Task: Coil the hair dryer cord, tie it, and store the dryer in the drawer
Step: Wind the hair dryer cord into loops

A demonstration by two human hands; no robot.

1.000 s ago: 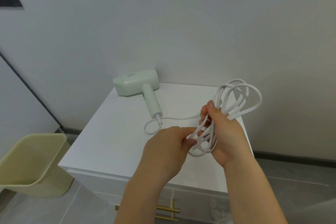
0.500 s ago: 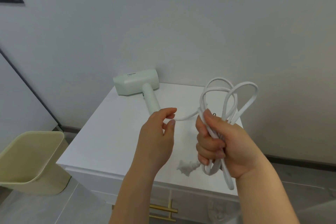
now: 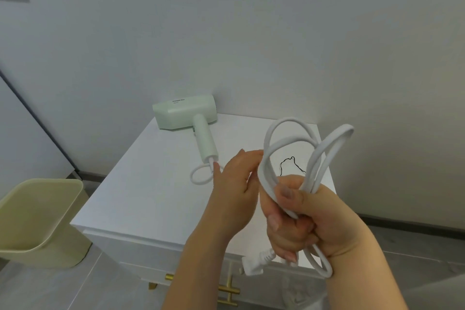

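A pale green hair dryer (image 3: pixel 187 116) lies on the white cabinet top (image 3: pixel 151 184) near the wall, handle pointing toward me. Its white cord (image 3: pixel 289 143) is gathered in loops that rise above my right hand (image 3: pixel 309 219), which is clenched around the bundle. The plug (image 3: pixel 256 262) hangs below that fist. My left hand (image 3: pixel 236 194) is beside the loops, fingers apart, fingertips touching a strand. A small loop of cord (image 3: pixel 201 176) rests on the top at the dryer's handle end. A thin black tie (image 3: pixel 289 163) lies on the top behind the loops.
A beige bin (image 3: pixel 37 219) stands on the floor left of the cabinet. Gold drawer handles (image 3: pixel 226 289) show on the cabinet front below my arms. The wall is right behind the cabinet.
My right hand has turned and lifted the bundle upright in a fist, and the plug now dangles below it. My left hand let go, then came back to the loops.
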